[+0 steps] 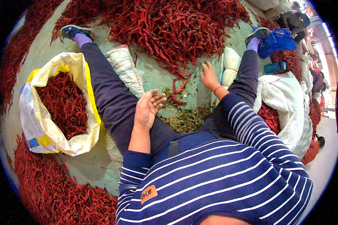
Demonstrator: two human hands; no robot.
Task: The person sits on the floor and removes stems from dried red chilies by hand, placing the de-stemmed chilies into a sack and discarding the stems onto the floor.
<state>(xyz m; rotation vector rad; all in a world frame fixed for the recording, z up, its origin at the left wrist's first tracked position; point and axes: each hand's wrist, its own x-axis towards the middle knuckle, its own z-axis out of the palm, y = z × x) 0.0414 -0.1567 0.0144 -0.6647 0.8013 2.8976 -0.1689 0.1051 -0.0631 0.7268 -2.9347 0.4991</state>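
My left hand [148, 109] is raised over my left thigh, its palm turned up and inward. Its fingers are loosely bent and apart, with nothing in them. To the right, my right hand [209, 75] reaches over the floor just below a large heap of dried red chili peppers [169, 28]; its fingers are spread and no pepper shows in them. A few loose chili peppers [180, 86] lie on the floor between the hands. Closer to my body, a small mound of greenish-brown stems and scraps [186, 119] sits between my thighs.
At left stands an open woven sack [93, 123] filled with chilies. A white sack [284, 92] with chilies lies right, near a teal cylinder [274, 67] and blue bag [278, 43]. A folded sack [124, 64] and white bundle [231, 66] flank my legs. People [294, 21] are beyond.
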